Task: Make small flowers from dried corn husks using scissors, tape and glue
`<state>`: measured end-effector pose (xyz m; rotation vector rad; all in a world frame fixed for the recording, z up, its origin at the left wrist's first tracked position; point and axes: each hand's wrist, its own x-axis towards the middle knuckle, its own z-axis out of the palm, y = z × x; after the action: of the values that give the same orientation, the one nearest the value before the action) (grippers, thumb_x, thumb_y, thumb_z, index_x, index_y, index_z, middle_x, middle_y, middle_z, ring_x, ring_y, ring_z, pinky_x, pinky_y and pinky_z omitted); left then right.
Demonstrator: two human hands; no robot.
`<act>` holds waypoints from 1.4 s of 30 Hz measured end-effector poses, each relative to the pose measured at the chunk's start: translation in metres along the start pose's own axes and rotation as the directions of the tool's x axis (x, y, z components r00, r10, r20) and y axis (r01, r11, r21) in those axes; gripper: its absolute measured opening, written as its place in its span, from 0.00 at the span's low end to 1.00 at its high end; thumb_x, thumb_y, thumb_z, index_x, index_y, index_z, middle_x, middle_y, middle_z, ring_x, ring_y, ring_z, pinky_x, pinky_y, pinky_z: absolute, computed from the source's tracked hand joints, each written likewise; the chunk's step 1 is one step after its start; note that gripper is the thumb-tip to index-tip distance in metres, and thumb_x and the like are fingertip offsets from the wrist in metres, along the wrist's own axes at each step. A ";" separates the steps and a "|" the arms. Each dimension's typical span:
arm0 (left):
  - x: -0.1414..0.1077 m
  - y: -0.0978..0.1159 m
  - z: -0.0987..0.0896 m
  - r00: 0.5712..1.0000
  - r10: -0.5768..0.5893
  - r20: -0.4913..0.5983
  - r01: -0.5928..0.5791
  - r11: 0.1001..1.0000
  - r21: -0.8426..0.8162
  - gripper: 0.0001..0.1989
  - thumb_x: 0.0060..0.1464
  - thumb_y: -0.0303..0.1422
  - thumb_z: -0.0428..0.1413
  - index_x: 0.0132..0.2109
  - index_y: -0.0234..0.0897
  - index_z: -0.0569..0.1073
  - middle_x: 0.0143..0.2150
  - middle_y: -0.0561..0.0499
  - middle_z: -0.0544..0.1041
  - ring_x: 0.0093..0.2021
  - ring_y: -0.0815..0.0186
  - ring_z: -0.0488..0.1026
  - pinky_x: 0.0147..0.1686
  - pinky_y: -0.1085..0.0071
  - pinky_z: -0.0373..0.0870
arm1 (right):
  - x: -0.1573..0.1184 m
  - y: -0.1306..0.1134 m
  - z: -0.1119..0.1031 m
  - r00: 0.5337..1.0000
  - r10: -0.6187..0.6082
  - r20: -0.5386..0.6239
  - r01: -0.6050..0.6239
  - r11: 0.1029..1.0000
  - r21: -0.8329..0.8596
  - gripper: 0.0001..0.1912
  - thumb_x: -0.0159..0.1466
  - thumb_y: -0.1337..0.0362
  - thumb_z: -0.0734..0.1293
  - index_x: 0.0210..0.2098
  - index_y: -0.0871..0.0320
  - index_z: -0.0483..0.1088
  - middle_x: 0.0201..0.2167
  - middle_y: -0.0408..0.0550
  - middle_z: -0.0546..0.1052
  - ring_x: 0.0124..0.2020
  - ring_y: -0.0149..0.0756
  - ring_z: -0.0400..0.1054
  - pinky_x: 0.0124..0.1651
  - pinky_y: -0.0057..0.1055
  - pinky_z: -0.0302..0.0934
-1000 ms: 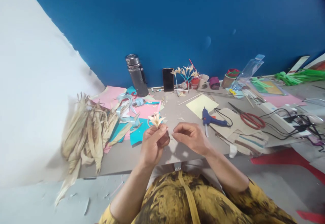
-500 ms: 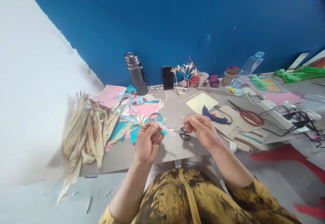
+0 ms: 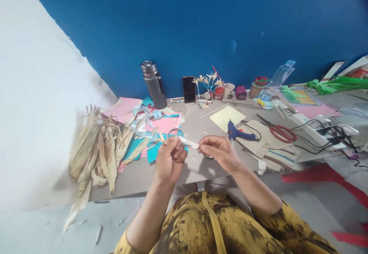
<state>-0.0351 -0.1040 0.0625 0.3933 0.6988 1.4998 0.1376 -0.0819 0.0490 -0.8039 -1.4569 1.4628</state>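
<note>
My left hand [image 3: 171, 158] is closed in a pinch on a small pale husk flower [image 3: 161, 139], whose petals poke out past the fingers. From that pinch a whitish strip [image 3: 189, 142] runs across to my right hand [image 3: 220, 152]. Thumb and fingers of the right hand are pressed together on the strip's far end. Below the strip lie the dark-handled scissors [image 3: 209, 157], mostly covered by the right hand. A roll of tape [image 3: 175, 132] sits just beyond the left fingers. Dried corn husks [image 3: 100, 150] hang over the table's left edge.
Finished husk flowers [image 3: 208, 79] stand at the back beside a phone [image 3: 189, 89] and a thermos [image 3: 154, 85]. To the right are a blue glue gun [image 3: 240, 132], red-handled scissors [image 3: 281, 132], a power strip [image 3: 309, 125] with loose cables and a plastic bottle [image 3: 278, 77].
My right hand has moved left and taken hold of the strip's free end, which is now stretched between both hands. The left hand keeps its pinch on the flower.
</note>
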 end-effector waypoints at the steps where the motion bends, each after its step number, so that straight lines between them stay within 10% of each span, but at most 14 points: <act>1: 0.000 0.000 0.000 1.000 0.006 -0.001 -0.006 1.000 0.004 0.18 0.46 0.29 0.67 0.25 0.33 0.63 0.21 0.60 0.60 0.17 0.81 0.50 0.15 0.83 0.48 | -0.001 -0.002 0.001 1.000 -0.001 0.001 0.001 1.000 -0.013 0.12 0.62 0.57 0.71 0.31 0.60 0.77 0.25 0.46 0.76 0.24 0.27 0.62 0.27 0.26 0.54; 25: -0.003 -0.007 -0.001 0.998 0.060 -0.001 -0.059 0.991 0.118 0.16 0.43 0.31 0.68 0.24 0.34 0.67 0.17 0.62 0.53 0.17 0.80 0.45 0.16 0.81 0.45 | -0.001 0.000 0.001 0.996 -0.010 -0.087 -0.016 0.953 -0.301 0.08 0.61 0.65 0.64 0.27 0.59 0.74 0.19 0.39 0.69 0.19 0.25 0.52 0.23 0.25 0.47; 32: -0.001 -0.005 -0.003 0.991 0.131 0.000 -0.129 0.977 0.171 0.18 0.44 0.33 0.69 0.23 0.34 0.66 0.18 0.62 0.51 0.18 0.79 0.45 0.18 0.81 0.45 | 0.002 0.002 -0.013 0.960 -0.094 -0.263 -0.019 0.918 -0.397 0.14 0.66 0.58 0.63 0.30 0.58 0.74 0.26 0.46 0.77 0.27 0.33 0.69 0.31 0.27 0.60; 42: -0.005 -0.013 0.003 0.998 0.056 -0.018 -0.051 0.971 0.233 0.15 0.43 0.35 0.69 0.26 0.33 0.71 0.18 0.62 0.52 0.18 0.79 0.45 0.19 0.79 0.44 | 0.015 -0.023 0.014 0.960 -0.280 0.021 0.247 0.806 -0.538 0.09 0.67 0.61 0.67 0.32 0.58 0.74 0.28 0.45 0.77 0.30 0.32 0.69 0.32 0.27 0.61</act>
<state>-0.0226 -0.1091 0.0575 0.5763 0.8940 1.4798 0.1219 -0.0763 0.0747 -0.9186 -1.8819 0.8105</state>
